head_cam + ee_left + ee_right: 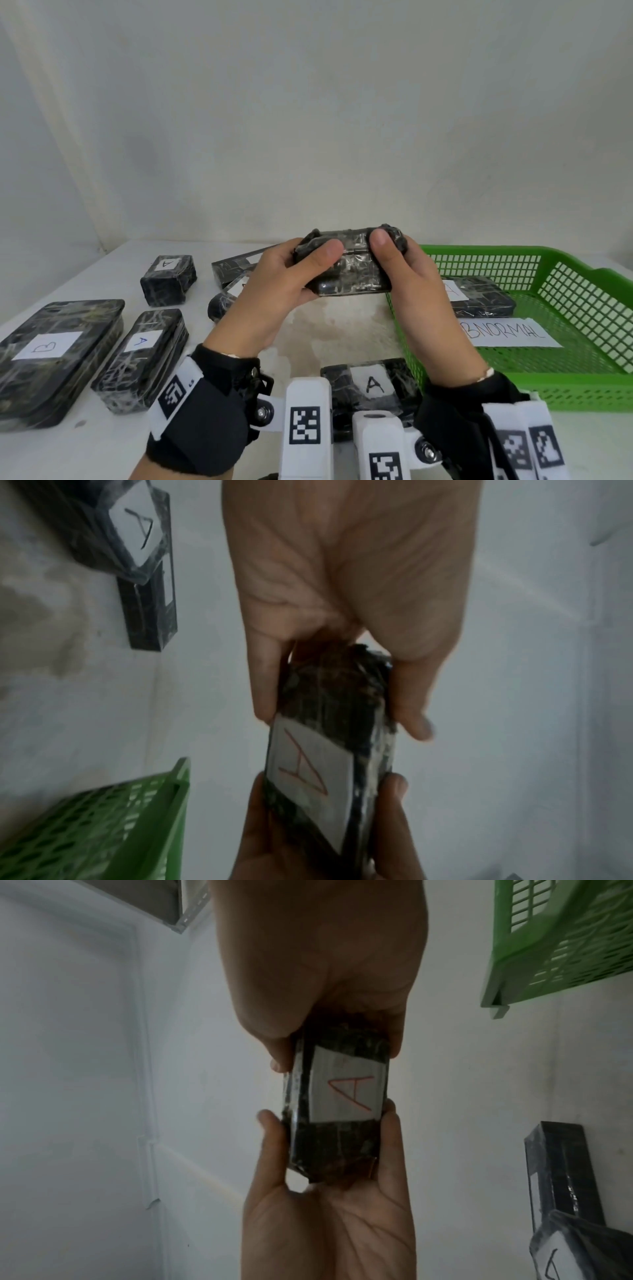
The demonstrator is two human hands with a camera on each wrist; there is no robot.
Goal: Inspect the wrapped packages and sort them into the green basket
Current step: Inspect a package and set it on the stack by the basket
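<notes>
— So both hands hold it?
— Yes: left hand (274,284) and right hand (411,274) pinch the package (346,270) by its ends, raised beside the green basket (582,387), probably to check its wrapping before sorting.

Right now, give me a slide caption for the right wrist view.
Both hands, right and left, grip a wrapped package labelled A.
</notes>
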